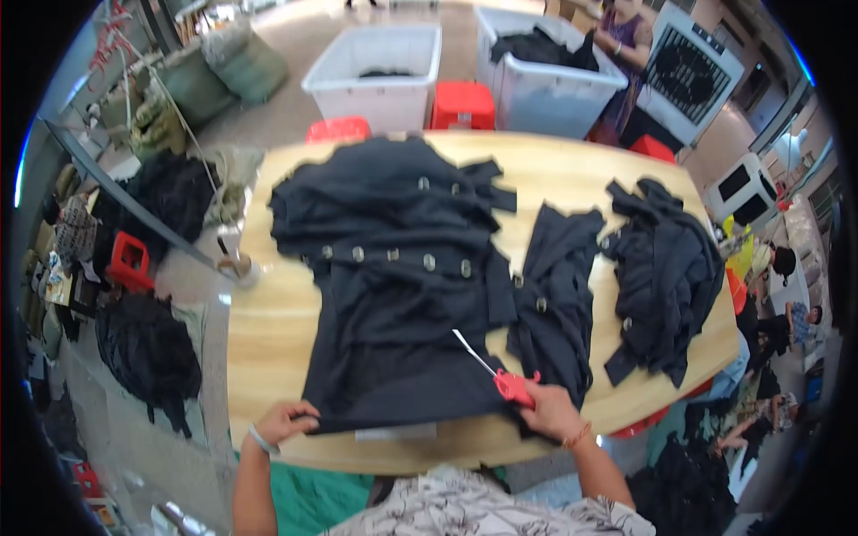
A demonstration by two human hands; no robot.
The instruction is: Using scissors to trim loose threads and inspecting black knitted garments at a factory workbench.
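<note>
At the near edge of the table point(268, 344), the left hand point(284, 423) pinches the left corner of the black garment's point(393, 308) hem between thumb and fingers, probably to keep that edge straight and flat. Toward the near right corner, the right hand point(552, 413) is wrapped around the handle of red-handled scissors point(516, 388), whose pale tip points away and leftward over the cloth; held so, the tool seems ready without being set down. Whether its fingers also touch the fabric, I cannot tell.

The garment reaches from the near edge almost to the far edge, left of the middle, with rows of metal rings across it; spread like this, most of its face is within reach. Just beside it lies a narrow black piece point(559, 295), and near the right edge a bunched black garment point(666, 277), perhaps put aside to leave room.

Beyond the far edge stand a red stool point(463, 105) and two white bins point(371, 94), both holding dark cloth, likely for carrying such pieces.
</note>
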